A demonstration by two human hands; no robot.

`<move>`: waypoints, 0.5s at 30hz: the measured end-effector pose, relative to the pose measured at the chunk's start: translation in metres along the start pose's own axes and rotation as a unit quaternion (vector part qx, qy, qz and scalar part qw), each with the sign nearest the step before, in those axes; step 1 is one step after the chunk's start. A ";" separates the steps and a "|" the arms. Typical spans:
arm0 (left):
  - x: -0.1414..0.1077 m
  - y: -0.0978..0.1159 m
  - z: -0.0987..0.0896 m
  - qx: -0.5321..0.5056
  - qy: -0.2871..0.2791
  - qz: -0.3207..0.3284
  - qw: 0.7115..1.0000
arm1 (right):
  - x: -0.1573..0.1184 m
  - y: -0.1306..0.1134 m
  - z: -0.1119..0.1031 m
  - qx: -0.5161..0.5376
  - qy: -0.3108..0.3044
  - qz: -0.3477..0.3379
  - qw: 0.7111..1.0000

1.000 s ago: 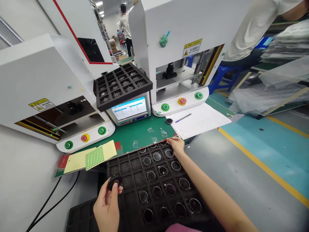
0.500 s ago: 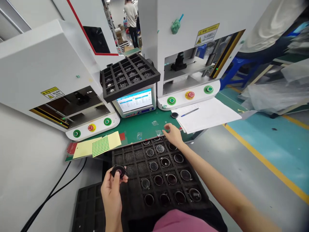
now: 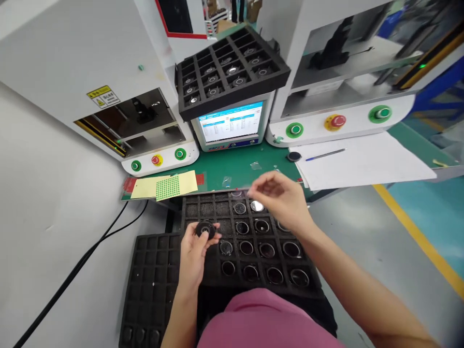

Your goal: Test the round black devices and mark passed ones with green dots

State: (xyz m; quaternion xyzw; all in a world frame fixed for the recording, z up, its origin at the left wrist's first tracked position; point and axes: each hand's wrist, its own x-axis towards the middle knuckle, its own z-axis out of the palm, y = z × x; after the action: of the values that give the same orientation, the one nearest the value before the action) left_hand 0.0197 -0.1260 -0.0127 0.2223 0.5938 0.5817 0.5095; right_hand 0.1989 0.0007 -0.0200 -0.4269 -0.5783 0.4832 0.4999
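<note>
My left hand [image 3: 193, 251] grips a round black watch case [image 3: 206, 229], thumb on its face and fingers underneath. It is above the left part of a black foam tray [image 3: 222, 209], whose right-hand compartments hold several round, glass-faced watch cases [image 3: 267, 250]. My right hand [image 3: 282, 199] hovers over the tray's far right part, thumb and fingertips pinched together. Whether anything thin sits in that pinch I cannot make out. Small pieces of clear film [image 3: 226, 181] lie on the green bench [image 3: 242, 169] beyond the tray.
A second black tray [image 3: 232, 87] with round parts rests on top of a monitor [image 3: 232, 123]. White machines with buttons stand left [image 3: 159, 159] and right [image 3: 337, 121]. Paper [image 3: 366, 164], a pen [image 3: 326, 154], a round black part [image 3: 294, 156] and a green-dot sticker sheet [image 3: 168, 187] lie on the bench.
The view has shifted down and closer to the bench. My right hand has drawn back from the bench edge to over the tray, fingers pinched. My left hand still holds the watch case.
</note>
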 end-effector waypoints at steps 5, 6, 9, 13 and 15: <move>-0.007 -0.002 0.021 0.012 -0.050 0.020 0.998 | -0.059 -0.035 0.028 0.210 -0.039 0.100 0.972; -0.009 -0.002 0.024 0.006 -0.056 0.025 0.998 | -0.064 -0.035 0.032 0.224 -0.030 0.118 0.967; -0.013 -0.002 0.031 -0.027 -0.058 0.047 0.997 | -0.072 -0.032 0.040 0.250 0.016 0.154 0.956; -0.017 -0.001 0.037 -0.062 -0.016 0.078 0.995 | -0.079 -0.030 0.046 0.294 0.069 0.190 0.934; -0.017 -0.001 0.038 -0.060 -0.015 0.075 0.995 | -0.081 -0.031 0.050 0.316 0.075 0.203 0.924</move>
State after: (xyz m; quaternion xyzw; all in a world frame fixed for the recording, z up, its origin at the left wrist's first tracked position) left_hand 0.0598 -0.1234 -0.0004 0.2437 0.5315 0.6495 0.4861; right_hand 0.1603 -0.0900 -0.0045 -0.3897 -0.2573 0.6985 0.5422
